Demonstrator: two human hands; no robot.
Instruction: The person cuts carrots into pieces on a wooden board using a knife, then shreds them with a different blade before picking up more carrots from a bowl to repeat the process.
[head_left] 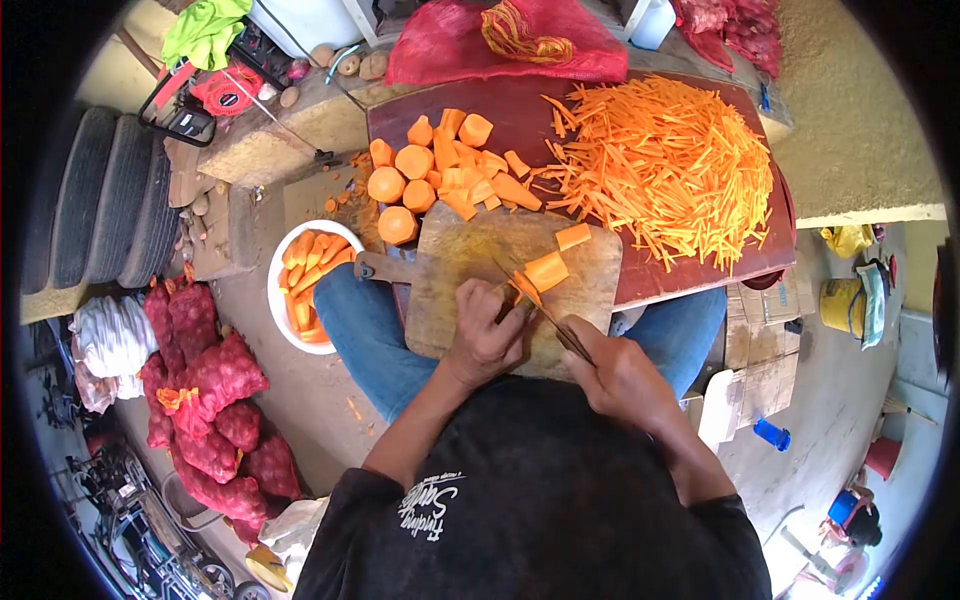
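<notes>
My right hand (612,372) is closed around the handle of a knife (548,312), whose blade points up and left over the wooden cutting board (450,235). Closed fingers of my left hand (490,328) hold a piece of carrot (526,288) against the board beside the blade. Just above the blade lies a flat carrot slab (546,271), and another slab (573,236) rests further up. Behind the board are thick carrot chunks (414,162) on the dark red table (640,285). A large heap of thin carrot sticks (660,170) covers the table's right part.
A white bucket of carrots (275,290) stands left of my knee. Red mesh sacks (225,420) and tyres (150,200) are at the left. A red mesh bag (430,45) lies beyond the table. Cardboard (765,350) is at the right; a person (862,525) is far off, lower right.
</notes>
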